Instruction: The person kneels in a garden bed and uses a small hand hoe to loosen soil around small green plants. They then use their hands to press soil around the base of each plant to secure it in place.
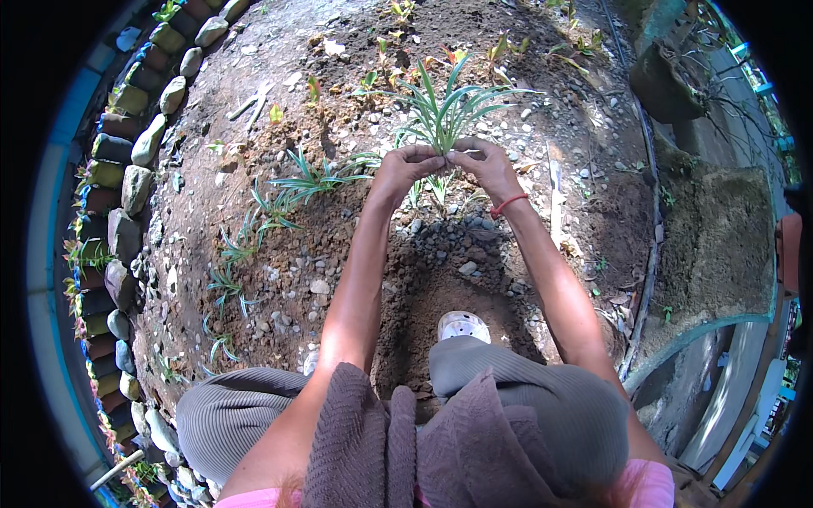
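Observation:
A spider plant with long, pale-edged leaves (444, 114) is pinched at its base between both hands, its leaves fanning upward in view. My left hand (409, 170) grips it from the left with thumb and fingers. From the right, my right hand (484, 165) grips the same base, with a red cord bracelet (508, 204) at the wrist. Small spider plants lie or stand just below the hands (438, 189). A curved row of similar plants (311, 181) runs left and down through the loose brown soil (305, 247).
River stones (135, 189) and bottles or blocks edge the bed at left. Small red-and-green seedlings (314, 89) stand beyond the hands. A dark hose or edging strip (649, 159) runs down the right, beside a soil-filled planter (714, 235). A clog (463, 325) rests on the soil.

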The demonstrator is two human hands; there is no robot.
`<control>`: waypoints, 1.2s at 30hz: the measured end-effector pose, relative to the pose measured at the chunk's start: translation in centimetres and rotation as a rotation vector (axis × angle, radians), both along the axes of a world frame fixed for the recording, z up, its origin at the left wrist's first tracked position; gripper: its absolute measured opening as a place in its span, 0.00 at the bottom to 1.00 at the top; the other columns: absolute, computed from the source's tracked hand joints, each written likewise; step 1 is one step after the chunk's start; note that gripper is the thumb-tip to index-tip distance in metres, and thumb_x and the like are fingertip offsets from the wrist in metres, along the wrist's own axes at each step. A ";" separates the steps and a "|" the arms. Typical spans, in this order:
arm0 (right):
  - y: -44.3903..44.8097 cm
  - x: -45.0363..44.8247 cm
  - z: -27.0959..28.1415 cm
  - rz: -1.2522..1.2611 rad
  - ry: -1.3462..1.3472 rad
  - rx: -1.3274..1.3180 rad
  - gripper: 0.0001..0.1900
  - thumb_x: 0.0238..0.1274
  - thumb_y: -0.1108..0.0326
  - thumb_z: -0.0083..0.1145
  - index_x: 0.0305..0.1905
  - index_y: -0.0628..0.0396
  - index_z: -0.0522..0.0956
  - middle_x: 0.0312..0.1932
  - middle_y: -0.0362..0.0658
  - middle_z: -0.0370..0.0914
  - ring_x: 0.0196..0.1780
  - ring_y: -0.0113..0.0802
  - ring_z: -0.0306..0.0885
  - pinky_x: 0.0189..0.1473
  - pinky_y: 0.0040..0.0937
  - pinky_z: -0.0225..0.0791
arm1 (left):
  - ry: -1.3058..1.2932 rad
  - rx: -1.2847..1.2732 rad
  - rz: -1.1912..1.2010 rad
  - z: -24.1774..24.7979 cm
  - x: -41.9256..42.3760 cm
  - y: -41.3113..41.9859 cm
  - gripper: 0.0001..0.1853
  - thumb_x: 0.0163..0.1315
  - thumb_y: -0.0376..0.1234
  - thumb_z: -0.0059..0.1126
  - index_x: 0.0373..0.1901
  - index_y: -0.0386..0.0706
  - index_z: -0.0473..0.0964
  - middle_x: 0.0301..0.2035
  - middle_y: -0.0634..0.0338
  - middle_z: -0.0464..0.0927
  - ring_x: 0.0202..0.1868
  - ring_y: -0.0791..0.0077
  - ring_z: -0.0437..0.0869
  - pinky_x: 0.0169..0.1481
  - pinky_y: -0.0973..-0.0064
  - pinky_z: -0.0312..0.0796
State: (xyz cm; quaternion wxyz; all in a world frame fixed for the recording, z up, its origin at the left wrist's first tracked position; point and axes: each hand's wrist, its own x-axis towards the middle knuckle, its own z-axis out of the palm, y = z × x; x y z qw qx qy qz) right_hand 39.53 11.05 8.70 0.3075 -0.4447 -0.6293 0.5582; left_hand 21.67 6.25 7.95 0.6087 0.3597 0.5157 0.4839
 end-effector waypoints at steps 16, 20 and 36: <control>0.3 -0.7 0.3 0.026 -0.044 -0.189 0.18 0.52 0.59 0.65 0.45 0.59 0.81 0.36 0.41 0.81 0.37 0.25 0.75 0.39 0.24 0.66 | -0.108 -0.009 -0.119 -1.1 -1.9 0.1 0.21 0.57 0.27 0.60 0.53 0.34 0.67 0.45 0.51 0.77 0.48 0.69 0.78 0.57 0.73 0.70; 0.2 -1.0 0.4 -0.002 -0.180 -0.067 0.16 0.54 0.61 0.64 0.42 0.63 0.81 0.39 0.45 0.81 0.43 0.28 0.77 0.48 0.25 0.67 | -0.120 0.006 -0.087 -1.4 -1.6 0.3 0.21 0.58 0.28 0.60 0.53 0.34 0.68 0.46 0.48 0.77 0.47 0.68 0.78 0.58 0.71 0.69; 1.7 2.7 -4.2 -0.326 0.215 -0.323 0.15 0.60 0.62 0.59 0.47 0.60 0.75 0.40 0.39 0.76 0.48 0.27 0.71 0.50 0.30 0.63 | -0.300 -0.054 0.093 -3.3 -0.1 0.0 0.24 0.63 0.32 0.54 0.57 0.32 0.59 0.48 0.50 0.71 0.50 0.64 0.77 0.58 0.63 0.74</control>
